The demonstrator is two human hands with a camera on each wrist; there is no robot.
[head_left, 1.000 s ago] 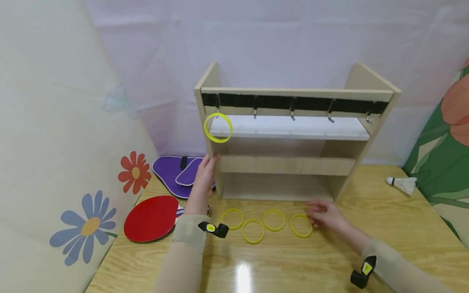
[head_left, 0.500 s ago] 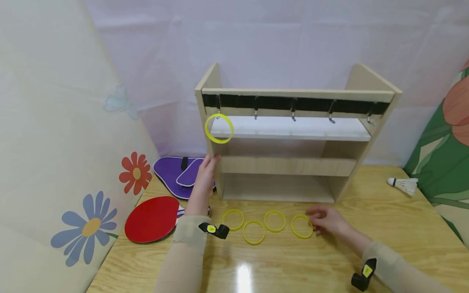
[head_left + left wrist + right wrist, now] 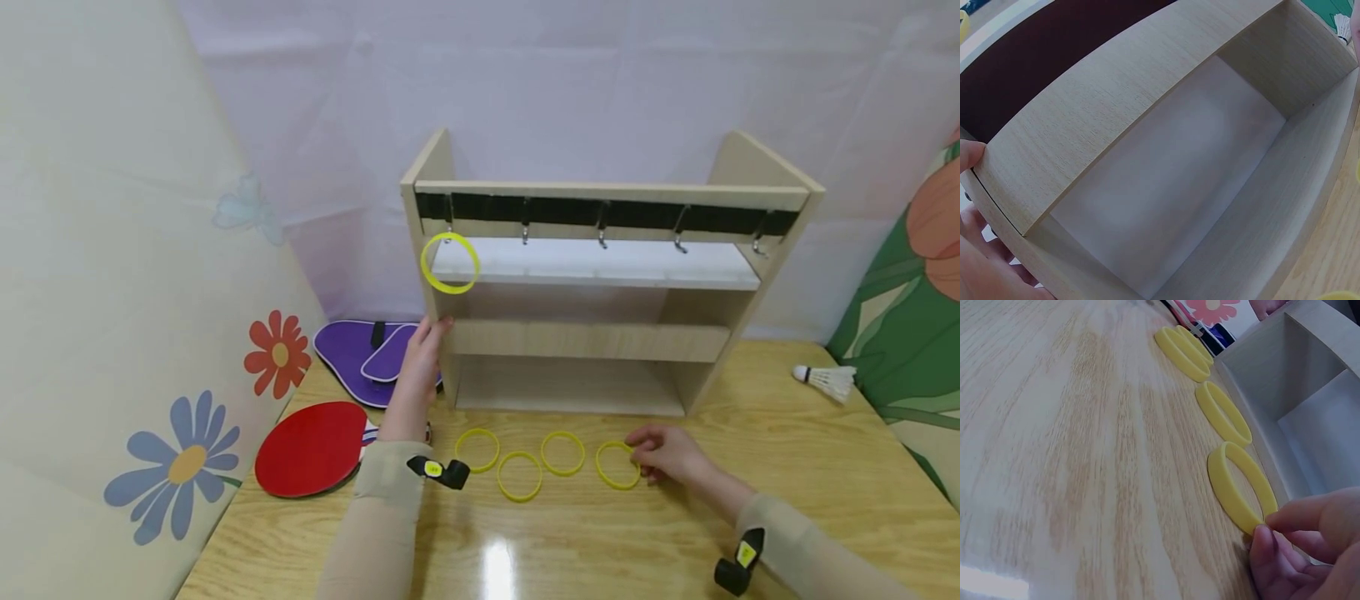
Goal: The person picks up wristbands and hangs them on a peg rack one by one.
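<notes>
At the left side panel of the small wooden shelf [image 3: 588,342], my left hand [image 3: 422,357] grips the edge, thumb in front and fingers round the outside. A yellow silicone wristband [image 3: 1225,487] lies on the table before the shelf. My right hand [image 3: 1313,547] pinches its near right edge between thumb and forefinger. Three more yellow wristbands lie to its left, among them a middle one [image 3: 1215,419] and a front one [image 3: 519,499]. Another wristband [image 3: 452,290] hangs from the leftmost hook [image 3: 449,227] of the shelf.
Several other metal hooks line the black strip [image 3: 562,210] rightward. A red table tennis bat [image 3: 311,450] and a purple bat case [image 3: 345,354] lie left of the shelf, partly behind my left arm. A shuttlecock [image 3: 825,379] lies at the right on the wooden table [image 3: 585,550].
My right hand's fingers have closed in on the right edge of the rightmost wristband on the table. My left hand stays on the shelf's side.
</notes>
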